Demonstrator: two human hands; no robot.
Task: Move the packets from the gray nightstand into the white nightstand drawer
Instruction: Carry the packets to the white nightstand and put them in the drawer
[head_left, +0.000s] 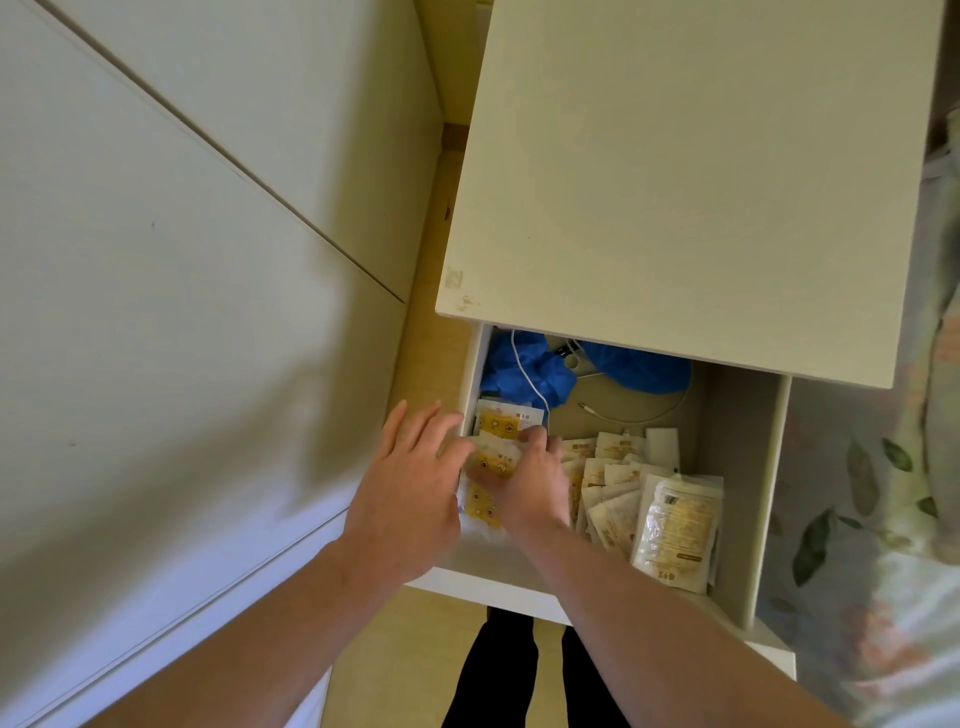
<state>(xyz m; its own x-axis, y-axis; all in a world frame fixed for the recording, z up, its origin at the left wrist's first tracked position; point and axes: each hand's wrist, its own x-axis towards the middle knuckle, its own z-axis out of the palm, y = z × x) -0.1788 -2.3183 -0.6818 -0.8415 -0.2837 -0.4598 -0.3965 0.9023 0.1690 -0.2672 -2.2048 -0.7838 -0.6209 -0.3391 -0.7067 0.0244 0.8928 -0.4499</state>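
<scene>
The right hand (530, 480) pinches yellow packets (493, 447) in the open drawer (748, 467) of the white nightstand (691, 182); the left hand (410, 488), fingers spread, rests at its 9 o'clock wall. More packets (623, 488) lie at 3 o'clock, a blue cloth (524, 371) at 12

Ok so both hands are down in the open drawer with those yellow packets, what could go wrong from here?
The yellow packets sit bunched against the drawer's left wall under the right hand; pressed further, they may crumple or ride up the wall. The white cable runs right beside them and could get dragged or trapped underneath. The left hand rests over the wall, so it might get pinched if the drawer slides.
</scene>
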